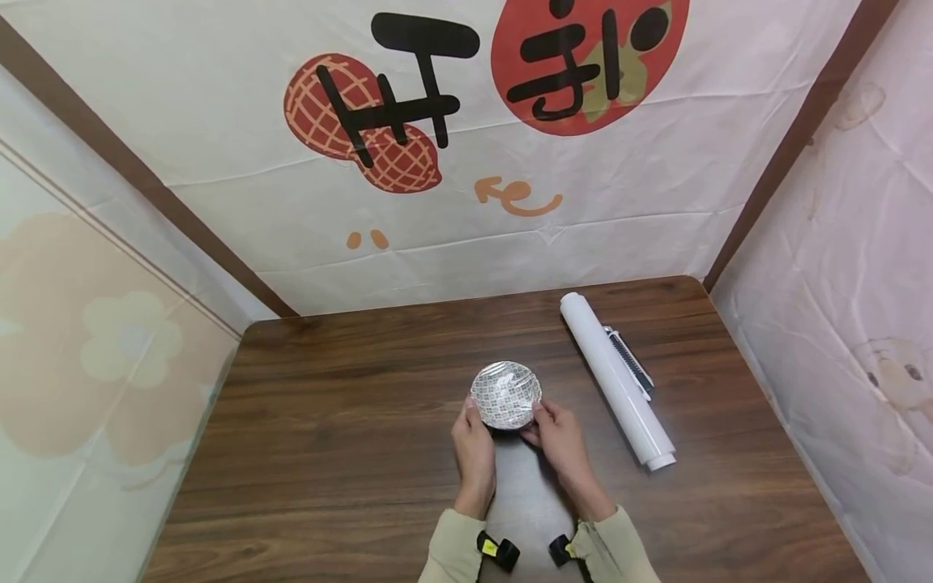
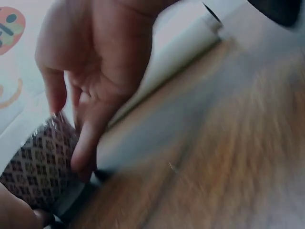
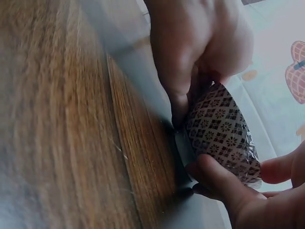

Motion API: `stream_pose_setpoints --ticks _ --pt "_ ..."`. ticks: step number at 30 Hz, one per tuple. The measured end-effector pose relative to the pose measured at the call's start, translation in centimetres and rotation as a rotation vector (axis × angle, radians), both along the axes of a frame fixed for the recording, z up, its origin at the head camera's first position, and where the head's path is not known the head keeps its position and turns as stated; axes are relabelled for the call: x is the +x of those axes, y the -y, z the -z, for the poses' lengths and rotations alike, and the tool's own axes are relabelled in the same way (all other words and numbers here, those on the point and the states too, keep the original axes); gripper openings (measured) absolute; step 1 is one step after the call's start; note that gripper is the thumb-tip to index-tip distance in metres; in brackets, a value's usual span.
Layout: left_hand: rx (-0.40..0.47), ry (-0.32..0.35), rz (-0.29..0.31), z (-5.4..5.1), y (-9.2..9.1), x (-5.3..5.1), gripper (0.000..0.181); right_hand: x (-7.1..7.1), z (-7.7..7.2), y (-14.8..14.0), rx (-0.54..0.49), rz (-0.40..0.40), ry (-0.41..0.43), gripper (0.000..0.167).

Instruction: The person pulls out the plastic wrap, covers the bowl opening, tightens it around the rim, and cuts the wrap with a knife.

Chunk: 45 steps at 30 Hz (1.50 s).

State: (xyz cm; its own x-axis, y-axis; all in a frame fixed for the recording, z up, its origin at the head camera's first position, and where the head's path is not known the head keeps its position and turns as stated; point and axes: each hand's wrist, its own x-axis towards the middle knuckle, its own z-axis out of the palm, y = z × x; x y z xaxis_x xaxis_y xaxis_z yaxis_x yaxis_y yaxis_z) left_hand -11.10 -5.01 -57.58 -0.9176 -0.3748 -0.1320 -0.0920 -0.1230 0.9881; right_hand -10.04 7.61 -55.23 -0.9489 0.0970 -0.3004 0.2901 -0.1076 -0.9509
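Between both hands is a small round bowl [image 1: 505, 395] with a dark diamond-and-flower pattern, also visible in the right wrist view [image 3: 220, 125]. Shiny clear film appears to lie over its top, crinkled near the rim. My left hand [image 1: 474, 453] grips the bowl's left side, thumb near the rim. On the opposite side my right hand [image 1: 565, 445] holds it, thumb up by the rim and fingers lower down. In the left wrist view the right hand [image 2: 102, 62] pinches the patterned wall. The bowl is low over the table; whether its base touches is hidden.
A long white roll [image 1: 615, 376], apparently of film, lies slanted to the right of the hands. Against its right side rests a slim black-and-silver utility knife [image 1: 630, 364]. The brown wooden table [image 1: 328, 453] meets a printed cloth wall [image 1: 466, 267] at its far edge.
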Motion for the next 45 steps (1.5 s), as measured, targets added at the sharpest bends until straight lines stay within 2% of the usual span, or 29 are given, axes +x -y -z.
stream_pose_setpoints --ticks 5,8,13,18,23,26,31,34,36,38,40,45 --pt "0.039 0.026 -0.023 -0.4 0.1 -0.4 0.045 0.2 0.3 0.0 -0.08 -0.003 0.021 0.045" --pt "0.027 0.032 -0.018 -0.6 0.2 -0.6 0.044 0.3 0.4 -0.2 -0.082 0.003 0.031 0.045" --pt "-0.014 0.029 -0.006 -0.8 0.3 -0.9 0.042 0.2 0.4 -0.6 0.022 -0.006 0.015 0.043" --pt "-0.008 0.086 -0.007 -1.2 0.6 -1.1 0.041 -0.2 1.1 -1.0 0.158 -0.014 0.017 0.044" --pt "-0.02 0.112 -0.019 -1.6 1.1 -1.4 0.038 -0.8 1.2 -1.2 0.197 0.02 0.033 0.049" --pt "-0.016 0.108 0.012 -1.6 1.6 -1.6 0.039 -0.8 1.0 -1.2 0.209 0.033 0.032 0.048" --pt "0.018 0.076 0.147 -1.3 2.5 -2.2 0.051 -0.8 0.9 -1.1 0.005 0.071 0.023 0.049" --pt "-0.023 0.063 0.228 -1.4 2.5 -1.9 0.058 -0.7 0.7 -1.0 -0.125 0.078 0.044 0.049" --pt "-0.055 0.058 0.257 -1.6 2.2 -1.3 0.062 -0.5 0.5 -0.9 -0.19 0.068 0.059 0.048" --pt "-0.063 0.048 0.263 -1.7 1.6 -0.7 0.065 -0.2 0.2 -0.6 -0.249 0.06 0.067 0.047" --pt "-0.013 0.038 0.246 -1.7 0.9 -0.3 0.066 0.0 0.0 -0.1 -0.259 0.053 0.062 0.047" --pt "0.087 0.013 0.141 -1.2 -0.5 0.0 0.062 0.2 -0.4 1.7 -0.135 0.039 0.034 0.048"
